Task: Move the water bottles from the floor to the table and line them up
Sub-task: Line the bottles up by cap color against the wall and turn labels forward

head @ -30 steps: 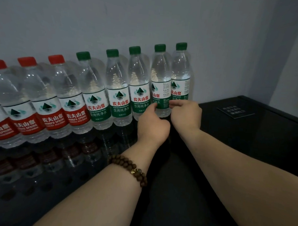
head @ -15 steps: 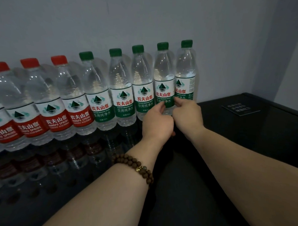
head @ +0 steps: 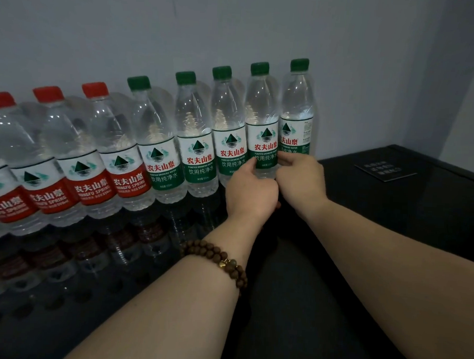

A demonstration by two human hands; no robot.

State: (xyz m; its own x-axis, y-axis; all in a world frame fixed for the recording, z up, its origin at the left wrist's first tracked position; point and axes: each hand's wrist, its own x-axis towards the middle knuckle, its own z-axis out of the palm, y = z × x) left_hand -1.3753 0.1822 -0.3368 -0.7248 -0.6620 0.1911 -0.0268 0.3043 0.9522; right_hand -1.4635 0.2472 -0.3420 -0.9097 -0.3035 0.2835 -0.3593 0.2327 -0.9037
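Standing against the wall, the bottles are lined along the desk; the second-last bottle is pinched by the left hand, the end bottle gripped low by the right hand.

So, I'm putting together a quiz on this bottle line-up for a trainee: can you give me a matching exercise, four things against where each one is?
Things
1. red-capped bottles
2. last green-capped bottle
3. next-to-last green-capped bottle
4. bead bracelet

Places
A. round the left wrist
B. right end of the row, at the right hand
C. left part of the row
D. touched by the left hand

Pairs: 1-C, 2-B, 3-D, 4-A.
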